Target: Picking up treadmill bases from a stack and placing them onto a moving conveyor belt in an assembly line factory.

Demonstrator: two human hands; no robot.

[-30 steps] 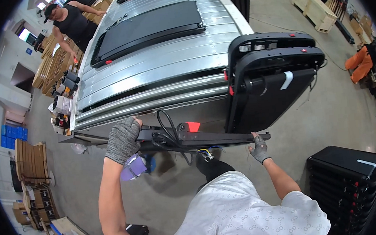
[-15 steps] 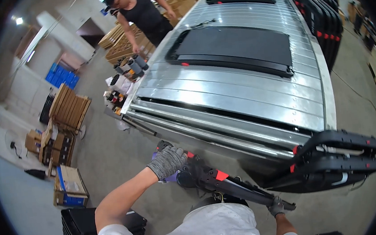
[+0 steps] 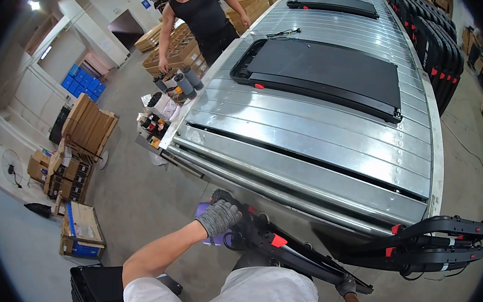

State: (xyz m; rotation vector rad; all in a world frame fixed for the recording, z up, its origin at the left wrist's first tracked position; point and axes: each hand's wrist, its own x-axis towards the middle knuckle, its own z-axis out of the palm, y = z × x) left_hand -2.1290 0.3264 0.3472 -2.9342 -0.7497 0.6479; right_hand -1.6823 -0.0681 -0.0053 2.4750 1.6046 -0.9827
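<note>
Both my hands, in grey knit gloves, hold a flat black walking treadmill (image 3: 295,254), seen nearly edge-on and slanting down to the right in front of my body. My left hand (image 3: 219,218) is closed round its upper left end, close to a red corner piece. Lower down, my right hand (image 3: 347,286) grips the far right end; its fingers are partly hidden. Just beyond stands a metal slat conveyor (image 3: 311,171) with rollers at its near end. Another black treadmill (image 3: 320,74) lies flat on the slats, its cord at the far side.
More treadmills stand stacked at the conveyor's near right corner (image 3: 436,243), along its right side (image 3: 435,56) and at my lower left (image 3: 97,296). A co-worker (image 3: 202,18) stands at the left beside bottles (image 3: 185,84). Cartons and a pallet (image 3: 86,123) are farther left.
The whole view has shifted, so the conveyor and its treadmill appear lower and farther right. My hands keep hold of the treadmill. The co-worker's head has partly left the picture.
</note>
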